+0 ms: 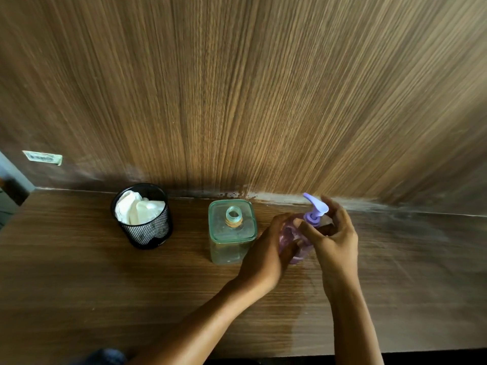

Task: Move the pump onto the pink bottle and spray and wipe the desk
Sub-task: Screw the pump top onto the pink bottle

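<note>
Pump (315,210) looked light, stiff; my right grip (333,233) pinched its collar, left (266,248) wrapped the slick-looking bottle (290,238).

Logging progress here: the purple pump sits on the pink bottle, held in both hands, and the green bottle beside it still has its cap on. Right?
Not quite. The head view shows the green bottle with a bare, open neck, no cap. The rest holds: the pump sits on the pink bottle, held by the left hand and right hand.
</note>
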The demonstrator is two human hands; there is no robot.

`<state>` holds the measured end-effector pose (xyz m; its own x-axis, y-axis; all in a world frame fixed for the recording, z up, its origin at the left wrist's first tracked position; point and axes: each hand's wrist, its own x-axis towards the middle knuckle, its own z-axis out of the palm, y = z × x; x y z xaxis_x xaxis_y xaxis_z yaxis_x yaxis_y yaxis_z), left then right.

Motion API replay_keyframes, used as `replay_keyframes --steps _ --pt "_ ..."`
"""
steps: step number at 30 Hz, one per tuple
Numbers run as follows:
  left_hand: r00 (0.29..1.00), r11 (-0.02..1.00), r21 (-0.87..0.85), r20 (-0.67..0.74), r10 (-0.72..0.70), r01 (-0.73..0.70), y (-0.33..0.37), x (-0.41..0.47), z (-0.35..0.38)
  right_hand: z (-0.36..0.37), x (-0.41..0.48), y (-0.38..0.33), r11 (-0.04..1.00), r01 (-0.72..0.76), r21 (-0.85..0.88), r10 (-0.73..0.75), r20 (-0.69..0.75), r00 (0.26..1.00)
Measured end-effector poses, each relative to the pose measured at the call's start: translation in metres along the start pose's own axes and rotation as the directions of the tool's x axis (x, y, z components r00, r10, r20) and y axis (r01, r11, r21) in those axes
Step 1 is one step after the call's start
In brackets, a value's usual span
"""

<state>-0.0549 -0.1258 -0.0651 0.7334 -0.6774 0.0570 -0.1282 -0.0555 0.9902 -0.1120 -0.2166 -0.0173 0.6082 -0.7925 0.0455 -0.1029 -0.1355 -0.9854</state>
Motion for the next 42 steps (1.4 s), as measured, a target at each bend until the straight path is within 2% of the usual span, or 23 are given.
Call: replay_keyframes --steps 4,17,24,29,32,34,35,36,38,39,40,42 --pt "1.0 0.999 0.05 0.005 0.009 -0.01 0.002 -0.001 0.0 -0.012 0.001 0.001 0.983 -0.055 0.177 0.036 0.111 0.993" --pt "0.999 1.0 0.013 -0.034 0.01 -0.009 0.004 -0.004 0.001 0.0 0.0 0.003 0.999 0.052 -0.016 -0.054 -0.136 0.989" --pt "1.0 0.999 -0.05 -0.022 0.02 -0.021 0.01 -0.005 0.001 0.007 0.0 0.006 0.998 0.014 -0.054 -0.026 -0.221 0.975" --pt "0.999 0.997 0.08 0.038 -0.004 0.001 0.013 -0.013 0.0 0.011 -0.007 0.004 0.979 0.065 -0.196 -0.105 -0.202 0.974" --pt "0.997 0.985 0.172 0.079 -0.023 0.009 0.02 -0.025 0.001 0.01 -0.01 -0.003 0.975 0.072 -0.209 -0.114 -0.193 0.975" --pt "0.997 0.928 0.365 0.059 0.051 -0.069 0.031 -0.039 -0.006 0.002 -0.01 -0.007 0.974 0.073 -0.214 -0.121 -0.217 0.969" --pt "0.986 0.877 0.452 0.047 0.161 -0.164 0.037 -0.047 -0.012 -0.002 -0.009 -0.009 0.97 0.074 -0.233 -0.125 -0.212 0.969" --pt "0.951 0.807 0.52 0.034 0.308 -0.28 0.043 -0.052 -0.02 -0.005 -0.008 -0.01 0.963 0.067 -0.26 -0.119 -0.191 0.974" --pt "0.818 0.65 0.613 -0.009 0.575 -0.45 0.054 -0.057 -0.043 -0.005 -0.008 -0.01 0.947 0.031 -0.318 -0.072 -0.117 0.99" --pt "0.771 0.596 0.656 -0.034 0.636 -0.464 0.058 -0.055 -0.057 -0.003 -0.008 -0.009 0.935 0.009 -0.354 -0.04 -0.079 0.996" --pt "0.76 0.568 0.7 -0.057 0.648 -0.432 0.059 -0.051 -0.071 0.0 -0.009 -0.008 0.922 -0.011 -0.388 -0.01 -0.05 0.999" --pt "0.828 0.602 0.737 -0.106 0.551 -0.307 0.053 -0.041 -0.096 0.007 -0.01 -0.007 0.905 -0.04 -0.424 0.03 -0.029 0.999"
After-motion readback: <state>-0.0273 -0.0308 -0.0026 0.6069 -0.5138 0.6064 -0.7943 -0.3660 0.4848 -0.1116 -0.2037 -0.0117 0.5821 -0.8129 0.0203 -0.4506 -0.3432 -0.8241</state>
